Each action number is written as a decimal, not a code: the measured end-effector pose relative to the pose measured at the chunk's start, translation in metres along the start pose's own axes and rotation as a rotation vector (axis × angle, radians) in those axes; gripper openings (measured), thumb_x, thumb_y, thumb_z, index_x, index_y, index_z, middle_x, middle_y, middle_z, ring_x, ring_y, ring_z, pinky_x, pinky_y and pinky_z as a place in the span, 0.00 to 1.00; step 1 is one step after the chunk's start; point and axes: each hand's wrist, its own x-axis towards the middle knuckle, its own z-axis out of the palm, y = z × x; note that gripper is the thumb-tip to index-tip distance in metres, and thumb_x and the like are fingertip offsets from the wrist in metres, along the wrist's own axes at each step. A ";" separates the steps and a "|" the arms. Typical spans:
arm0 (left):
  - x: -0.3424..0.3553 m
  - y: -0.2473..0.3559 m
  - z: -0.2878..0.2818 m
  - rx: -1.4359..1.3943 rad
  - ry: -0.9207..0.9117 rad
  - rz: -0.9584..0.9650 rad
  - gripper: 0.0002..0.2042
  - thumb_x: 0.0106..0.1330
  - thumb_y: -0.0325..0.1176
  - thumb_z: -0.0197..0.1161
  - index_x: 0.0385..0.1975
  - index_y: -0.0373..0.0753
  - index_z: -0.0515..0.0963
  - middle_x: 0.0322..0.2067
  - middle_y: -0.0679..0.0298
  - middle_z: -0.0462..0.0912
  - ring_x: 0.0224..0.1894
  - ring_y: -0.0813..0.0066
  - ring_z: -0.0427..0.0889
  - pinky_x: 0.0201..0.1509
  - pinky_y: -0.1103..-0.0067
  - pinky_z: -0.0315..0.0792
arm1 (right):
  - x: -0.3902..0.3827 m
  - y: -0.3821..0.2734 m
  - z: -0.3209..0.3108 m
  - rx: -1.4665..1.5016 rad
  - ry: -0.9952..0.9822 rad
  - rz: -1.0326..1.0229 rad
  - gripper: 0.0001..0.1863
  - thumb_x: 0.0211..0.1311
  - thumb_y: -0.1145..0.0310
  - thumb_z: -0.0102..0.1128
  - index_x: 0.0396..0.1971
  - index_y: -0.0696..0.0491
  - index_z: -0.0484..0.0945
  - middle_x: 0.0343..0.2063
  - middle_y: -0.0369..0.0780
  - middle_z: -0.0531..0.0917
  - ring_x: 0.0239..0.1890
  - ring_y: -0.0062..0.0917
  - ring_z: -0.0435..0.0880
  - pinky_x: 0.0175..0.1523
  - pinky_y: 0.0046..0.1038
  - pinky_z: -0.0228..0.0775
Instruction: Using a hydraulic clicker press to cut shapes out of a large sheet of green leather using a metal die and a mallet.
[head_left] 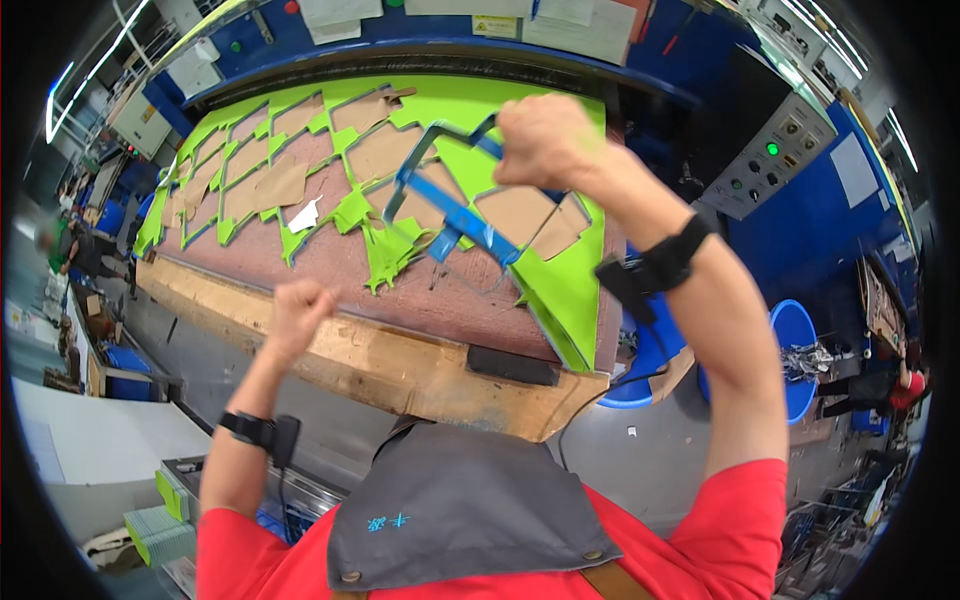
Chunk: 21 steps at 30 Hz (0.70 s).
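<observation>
My right hand [545,140] is closed on a blue metal frame tool [460,220], raised at a slant over the right part of a bright green sheet [555,310]. The sheet is cut through in an angular pattern, with tan paper pieces [380,150] in its openings and torn green scraps hanging near the middle. A small white piece [303,215] lies among them. The sheet rests on a worn red-brown board [250,265]. My left hand [305,310] hovers by the board's front edge, fingers curled closed, nothing visible in them.
A wooden ledge [380,365] runs along the front. A control panel [760,155] with knobs and a green light stands right, near blue tubs [785,320]. Co-workers stand at far left [80,250] and far right [905,390]. Green-edged stacks [160,530] sit at lower left.
</observation>
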 end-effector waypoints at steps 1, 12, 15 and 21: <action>0.024 0.009 -0.015 -0.005 -0.004 -0.063 0.13 0.66 0.35 0.67 0.24 0.31 0.84 0.19 0.61 0.84 0.22 0.80 0.79 0.28 0.77 0.72 | -0.006 0.009 -0.018 -0.053 0.006 0.057 0.14 0.40 0.62 0.64 0.24 0.56 0.87 0.28 0.48 0.87 0.34 0.42 0.88 0.40 0.38 0.81; 0.180 0.052 0.141 -0.091 0.195 -0.101 0.22 0.61 0.28 0.67 0.57 0.30 0.79 0.48 0.50 0.86 0.47 0.60 0.87 0.52 0.69 0.79 | 0.009 0.122 -0.016 -0.055 0.159 0.336 0.19 0.39 0.57 0.67 0.18 0.62 0.84 0.20 0.52 0.84 0.28 0.47 0.86 0.39 0.40 0.81; 0.186 0.080 0.177 -0.022 0.177 -0.116 0.25 0.60 0.25 0.67 0.59 0.26 0.75 0.50 0.50 0.83 0.51 0.59 0.85 0.54 0.72 0.78 | 0.036 0.124 0.041 0.071 0.123 0.438 0.20 0.40 0.56 0.68 0.21 0.61 0.85 0.22 0.52 0.85 0.30 0.47 0.87 0.41 0.41 0.82; 0.200 0.068 0.187 -0.239 0.293 -0.181 0.29 0.57 0.21 0.64 0.63 0.26 0.70 0.55 0.46 0.75 0.57 0.49 0.77 0.61 0.65 0.72 | 0.097 0.118 0.124 0.177 0.010 0.422 0.19 0.40 0.57 0.69 0.23 0.61 0.86 0.25 0.53 0.86 0.32 0.48 0.87 0.41 0.41 0.82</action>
